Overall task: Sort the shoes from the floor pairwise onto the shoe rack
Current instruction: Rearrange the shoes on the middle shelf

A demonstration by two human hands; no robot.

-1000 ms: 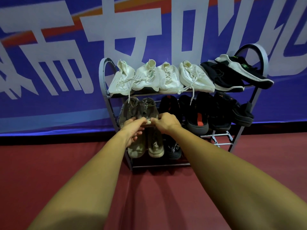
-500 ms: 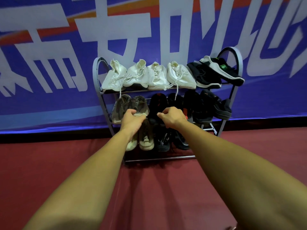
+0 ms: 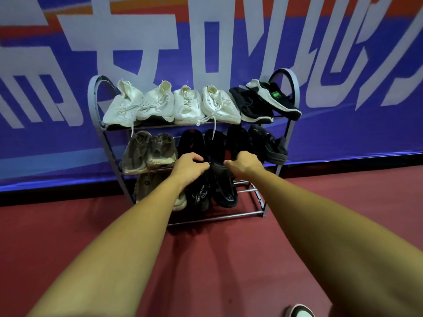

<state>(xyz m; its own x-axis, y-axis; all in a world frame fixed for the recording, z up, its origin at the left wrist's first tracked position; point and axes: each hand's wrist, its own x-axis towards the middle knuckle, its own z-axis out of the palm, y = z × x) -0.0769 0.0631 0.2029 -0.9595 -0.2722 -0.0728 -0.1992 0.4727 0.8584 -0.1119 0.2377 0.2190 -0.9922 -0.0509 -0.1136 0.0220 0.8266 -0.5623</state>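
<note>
My left hand [image 3: 188, 168] and right hand [image 3: 246, 164] are both at the front of the middle shelf of the shoe rack [image 3: 95, 106], 1 on each side of the toe of a black shoe [image 3: 217, 154]. That shoe stands on the middle shelf with its toe toward me at the front rail and another black shoe on either side of it. My left thumb and curled fingers pinch the left edge of its toe. My right fingers are curled too, and 1 fingertip touches the right side of the toe. The back of that hand hides the rest, so I cannot tell whether it grips.

Left of my hands, on the same shelf, 2 grey shoes [image 3: 148, 152] stand side by side. The top shelf carries 4 white shoes [image 3: 171, 106] in a row and 2 black sneakers [image 3: 254, 106] at the right end, 1 lying tilted across the other. On the bottom shelf, 2 dark shoes [image 3: 224, 193] show between my forearms, and a beige shoe [image 3: 146, 186] is partly hidden behind my left arm. The rack stands on a red floor [image 3: 68, 225] against a blue banner [image 3: 343, 138].
</note>
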